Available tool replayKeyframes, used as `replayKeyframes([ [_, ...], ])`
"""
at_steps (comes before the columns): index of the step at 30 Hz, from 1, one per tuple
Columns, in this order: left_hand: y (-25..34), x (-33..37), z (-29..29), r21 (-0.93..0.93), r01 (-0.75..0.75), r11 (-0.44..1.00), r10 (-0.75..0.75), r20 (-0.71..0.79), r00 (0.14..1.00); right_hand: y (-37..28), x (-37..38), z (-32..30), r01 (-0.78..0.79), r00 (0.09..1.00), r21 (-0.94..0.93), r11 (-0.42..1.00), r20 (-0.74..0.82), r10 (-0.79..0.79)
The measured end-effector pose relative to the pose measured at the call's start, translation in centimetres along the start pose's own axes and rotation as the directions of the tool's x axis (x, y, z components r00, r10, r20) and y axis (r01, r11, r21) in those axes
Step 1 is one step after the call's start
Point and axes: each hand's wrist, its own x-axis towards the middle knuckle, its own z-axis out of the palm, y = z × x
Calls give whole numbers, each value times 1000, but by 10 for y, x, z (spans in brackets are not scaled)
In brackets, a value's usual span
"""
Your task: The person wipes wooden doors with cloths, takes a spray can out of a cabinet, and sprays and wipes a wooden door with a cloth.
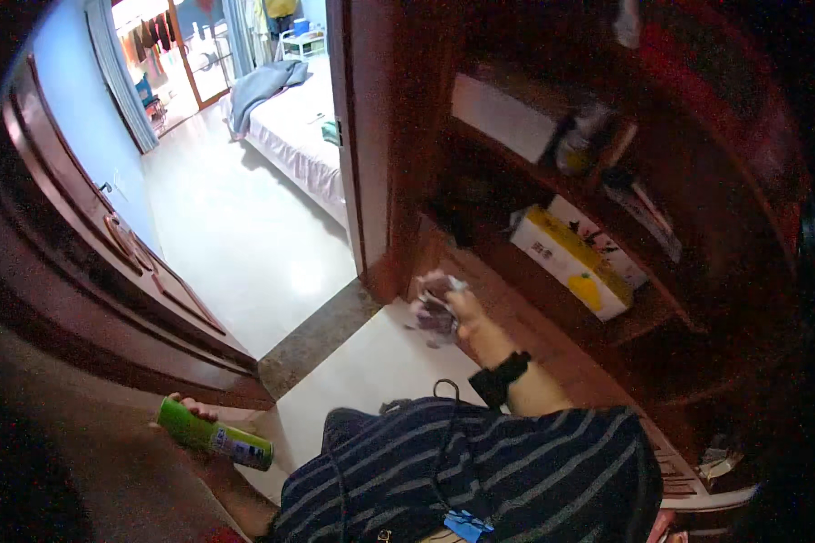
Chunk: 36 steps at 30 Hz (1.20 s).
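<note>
My left hand (193, 409), at the lower left, is closed round a green cylindrical can (213, 436). The can lies tilted across the palm, and its fingers curl over the far side. Ahead of me, beside the dark wooden shelf unit, my right hand (467, 313) grips a crumpled pale and purplish cloth (436, 306). Slight blur hides the fingertips in the folds. Whether the cloth touches the wood behind it, I cannot tell. A black band (501, 380) circles my right wrist.
Shelves (643, 312) on the right hold a yellow-and-white box (570, 262), a white box (503, 116) and jars. At left a brown door (122, 235) stands open. Past the dark stone threshold (321, 330) lie a pale floor and a bed (290, 136).
</note>
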Motion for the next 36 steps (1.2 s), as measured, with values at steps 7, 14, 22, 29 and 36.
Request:
replayKeyframes([
  [7,-37,428,-230,47,198,979,-191,-120,974,-123,433,88,100,952,-50,994,-284,-111],
  [14,-105,787,-334,176,442,880,-412,-184,893,-188,568,67,391,571,184,902,-817,-81],
  [22,-198,942,-331,87,550,830,-554,31,832,-231,508,9,684,-236,-303,664,-953,-191],
  [29,-238,1044,-371,139,623,770,-625,-33,780,-263,603,-130,363,-196,-446,818,-895,-400],
  [36,-272,1109,-369,195,572,797,-564,-100,820,-301,727,-83,-53,-6,-188,981,-982,-188],
])
